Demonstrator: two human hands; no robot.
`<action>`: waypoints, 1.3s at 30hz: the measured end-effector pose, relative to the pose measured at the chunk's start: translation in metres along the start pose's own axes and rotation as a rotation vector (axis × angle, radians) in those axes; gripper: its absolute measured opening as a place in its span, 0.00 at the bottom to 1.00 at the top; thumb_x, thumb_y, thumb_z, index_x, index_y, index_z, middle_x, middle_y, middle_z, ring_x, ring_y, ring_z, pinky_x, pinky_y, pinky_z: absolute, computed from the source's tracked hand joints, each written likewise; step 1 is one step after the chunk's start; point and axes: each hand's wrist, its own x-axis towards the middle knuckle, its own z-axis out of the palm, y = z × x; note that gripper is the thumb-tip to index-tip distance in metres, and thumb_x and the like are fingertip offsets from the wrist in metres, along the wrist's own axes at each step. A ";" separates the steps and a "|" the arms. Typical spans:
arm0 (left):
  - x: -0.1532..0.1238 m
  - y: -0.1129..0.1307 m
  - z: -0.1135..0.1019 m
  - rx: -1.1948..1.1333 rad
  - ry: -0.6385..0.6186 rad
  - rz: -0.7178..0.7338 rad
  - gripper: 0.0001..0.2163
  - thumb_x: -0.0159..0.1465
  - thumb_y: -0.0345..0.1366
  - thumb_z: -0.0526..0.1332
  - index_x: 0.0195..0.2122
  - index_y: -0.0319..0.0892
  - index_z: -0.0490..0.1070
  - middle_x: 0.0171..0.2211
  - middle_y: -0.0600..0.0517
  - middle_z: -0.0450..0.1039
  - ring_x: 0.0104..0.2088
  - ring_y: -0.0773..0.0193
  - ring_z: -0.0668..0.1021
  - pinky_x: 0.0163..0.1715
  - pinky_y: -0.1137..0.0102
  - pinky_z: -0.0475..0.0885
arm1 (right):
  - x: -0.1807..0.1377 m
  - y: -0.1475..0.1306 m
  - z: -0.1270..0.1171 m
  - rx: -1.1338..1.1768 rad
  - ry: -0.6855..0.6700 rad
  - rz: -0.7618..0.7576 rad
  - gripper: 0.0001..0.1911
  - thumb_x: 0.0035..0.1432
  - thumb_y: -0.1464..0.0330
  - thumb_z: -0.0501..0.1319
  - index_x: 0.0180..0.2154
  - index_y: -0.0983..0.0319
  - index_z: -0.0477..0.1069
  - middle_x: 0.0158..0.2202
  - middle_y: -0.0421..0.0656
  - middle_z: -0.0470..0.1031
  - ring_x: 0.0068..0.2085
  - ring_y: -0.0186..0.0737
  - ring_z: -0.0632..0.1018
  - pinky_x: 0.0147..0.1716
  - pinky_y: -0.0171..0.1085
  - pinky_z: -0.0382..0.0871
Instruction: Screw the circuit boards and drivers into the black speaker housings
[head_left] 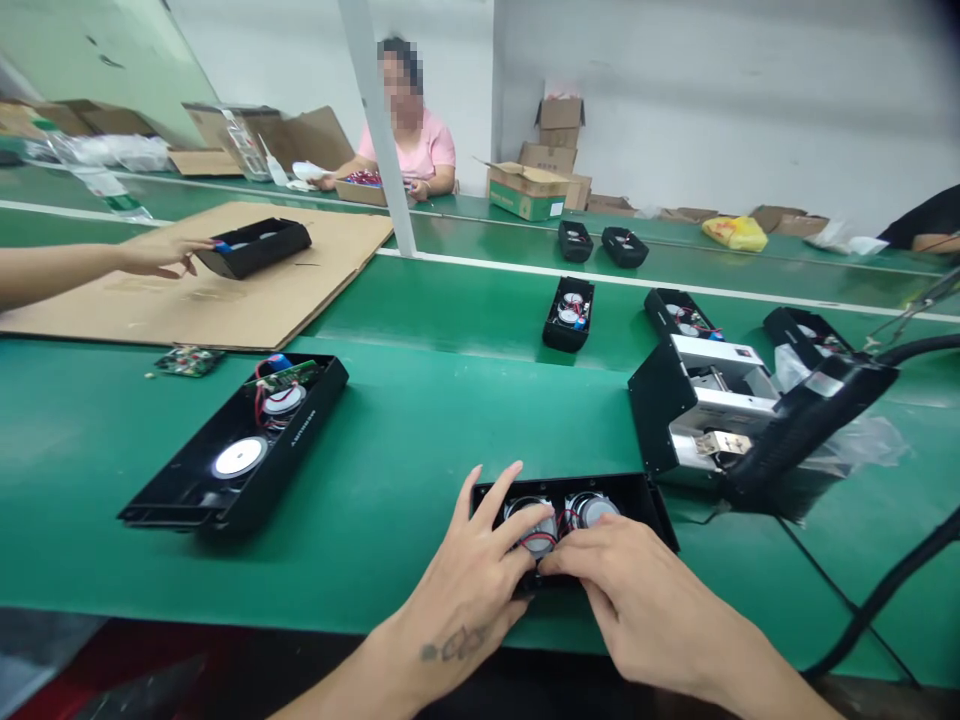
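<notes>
In front of me lies a black speaker housing (637, 500) with two round speaker drivers (592, 511) and red and black wires (538, 540) inside. My left hand (487, 560) rests over its left part, two fingers stretched past the drivers, the others and the thumb gripping about the near wall. My right hand (637, 590) has its fingertips pinched together inside the housing, close to the wires and the left fingertips. What the pinch holds is hidden. Left of my hands stands another black housing (300, 445) with two drivers, a green circuit board (296, 377) and a blue cylindrical part.
A black and white machine (682, 400) with a thick black hose stands at right. Several housings (568, 315) lie farther back. A co-worker's hand (161, 258) touches a housing (259, 247) on cardboard (330, 285). Another person (427, 150) sits beyond a white post (382, 130).
</notes>
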 end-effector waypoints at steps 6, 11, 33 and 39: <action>0.005 -0.010 0.000 -0.086 -0.026 -0.031 0.13 0.61 0.32 0.76 0.46 0.49 0.83 0.60 0.51 0.81 0.77 0.30 0.59 0.73 0.26 0.49 | -0.008 0.004 0.036 -0.156 0.261 -0.120 0.27 0.60 0.87 0.54 0.53 0.62 0.79 0.42 0.46 0.85 0.43 0.44 0.84 0.53 0.46 0.71; 0.039 -0.029 -0.031 -0.182 -0.252 -0.128 0.12 0.58 0.36 0.79 0.43 0.53 0.86 0.60 0.54 0.82 0.75 0.24 0.61 0.68 0.22 0.55 | 0.023 0.002 0.003 -0.219 0.036 0.036 0.19 0.60 0.80 0.62 0.50 0.58 0.80 0.40 0.46 0.85 0.41 0.49 0.83 0.47 0.45 0.70; 0.042 -0.021 -0.023 0.028 -0.205 0.017 0.16 0.59 0.37 0.81 0.47 0.45 0.84 0.61 0.47 0.80 0.75 0.21 0.60 0.69 0.18 0.44 | 0.046 0.000 -0.007 -0.210 -0.110 0.121 0.08 0.62 0.73 0.68 0.44 0.60 0.82 0.39 0.46 0.88 0.42 0.51 0.86 0.47 0.45 0.69; 0.082 -0.046 -0.048 -0.314 -0.327 -0.144 0.14 0.54 0.47 0.80 0.30 0.44 0.84 0.55 0.51 0.81 0.50 0.49 0.84 0.49 0.61 0.77 | 0.061 0.007 -0.031 -0.194 -0.050 0.160 0.24 0.57 0.68 0.72 0.57 0.57 0.82 0.45 0.46 0.89 0.43 0.54 0.87 0.39 0.42 0.70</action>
